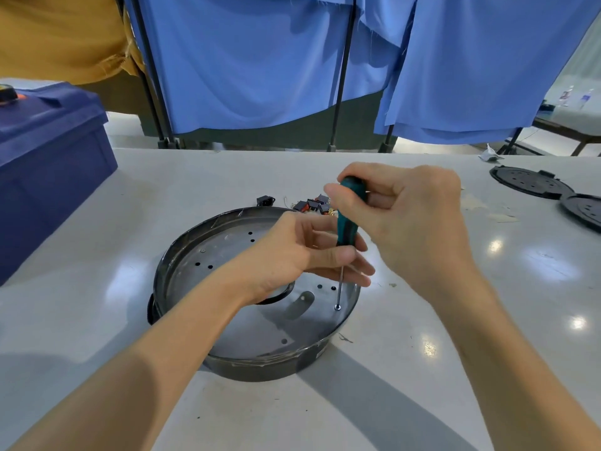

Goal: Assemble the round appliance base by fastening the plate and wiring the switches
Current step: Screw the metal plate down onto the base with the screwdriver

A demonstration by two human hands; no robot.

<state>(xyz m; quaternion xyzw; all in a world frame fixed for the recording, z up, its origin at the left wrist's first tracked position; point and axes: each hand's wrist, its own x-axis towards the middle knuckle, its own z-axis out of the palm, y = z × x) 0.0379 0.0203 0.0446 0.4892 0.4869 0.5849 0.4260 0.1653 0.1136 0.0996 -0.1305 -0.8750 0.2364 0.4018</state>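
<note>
Green screwdriver [347,222], one: gripped by right hand [413,216], pinched by left hand [292,252], tip on one screw [337,307], mid-frame; two lids [530,182] at right.

White glossy tabletop [130,304], ceiling-light glare in spots. Left edge: large dark-blue lidded plastic crate [48,177]; a small black-and-orange object [9,94] sits on its lid, too cropped to identify. Right edge: two black round perforated discs [528,182], touching, the nearer one cut off by the frame. Behind the table: light-blue cloth sheets [260,60] hang on thin black poles [343,76]. Mustard-yellow fabric [58,37] upper left. Crumpled pale scrap [489,154] at far right edge.
</note>
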